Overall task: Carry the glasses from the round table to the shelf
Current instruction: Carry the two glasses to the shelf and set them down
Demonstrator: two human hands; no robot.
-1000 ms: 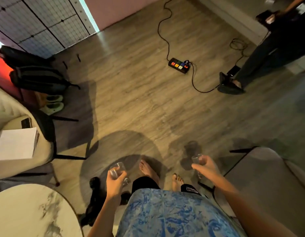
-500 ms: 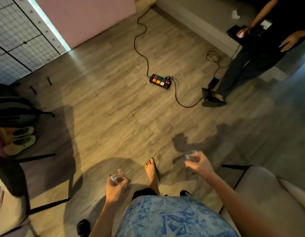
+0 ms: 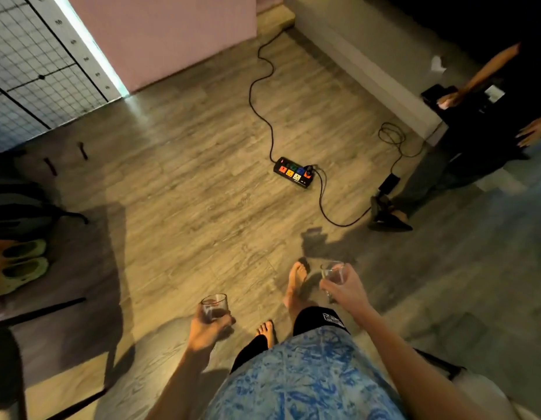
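Left hand: the left hand [image 3: 207,328] is wrapped around the lower part of a short clear glass [image 3: 214,307], fingers curled against its wall, holding it upright above the wooden floor [image 3: 187,207].
Left glass: it sits in the palm with its rim up and free; it looks dark toward the bottom, but whether that is liquid or shadow cannot be told.
Right hand: the right hand [image 3: 346,287] grips a second clear glass [image 3: 332,274] from the side, fingers pressed round it; the glass leans a little.
Right glass: it is carried just beside the forward bare foot [image 3: 296,283], off the floor, well apart from the left glass.
Person: blue patterned top and dark shorts fill the lower middle; both feet are bare, one ahead of the other.
Floor: a black power strip [image 3: 294,172] with coloured sockets lies near the middle, a black cable [image 3: 257,86] trailing from it toward the far wall.
Right edge: a second person's dark trousered leg [image 3: 429,183] and sandalled foot stand by the strip's other cable.
Left edge: a pair of pale green shoes [image 3: 19,266] rests near dark chair legs.
Far left: a wire grid panel [image 3: 26,71] stands beside a pink wall.
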